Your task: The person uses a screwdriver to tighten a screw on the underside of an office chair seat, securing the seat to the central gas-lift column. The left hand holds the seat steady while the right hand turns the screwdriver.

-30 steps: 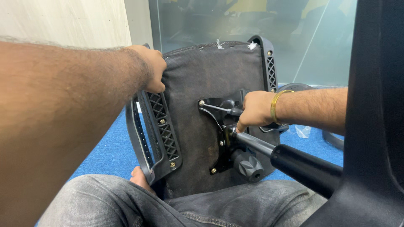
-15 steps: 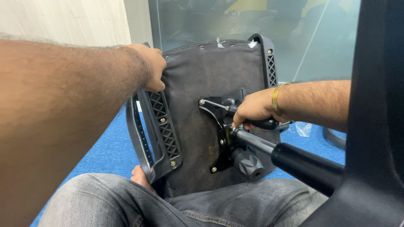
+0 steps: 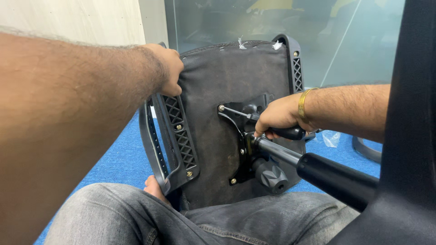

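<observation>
An office chair seat point(image 3: 213, 136) stands on edge with its grey fabric underside facing me. My left hand point(image 3: 165, 72) grips its upper left edge, above the black armrest bracket point(image 3: 175, 136). My right hand point(image 3: 279, 119) is closed around a black-handled screwdriver point(image 3: 254, 117) whose tip meets a screw point(image 3: 221, 108) at the top left of the black metal mechanism plate point(image 3: 243, 149). A gas lift cylinder point(image 3: 313, 168) sticks out of the plate toward me. A round black knob point(image 3: 271, 176) sits under it.
My legs in grey jeans point(image 3: 181, 218) lie below the seat on blue carpet point(image 3: 122, 159). A black chair part point(image 3: 408, 136) fills the right edge. Glass wall point(image 3: 345, 41) behind, and a clear plastic bag point(image 3: 331, 138) on the floor at right.
My right hand has slid slightly left and down along the plate, bringing the screwdriver tip onto the top left screw. The left hand has stayed in place.
</observation>
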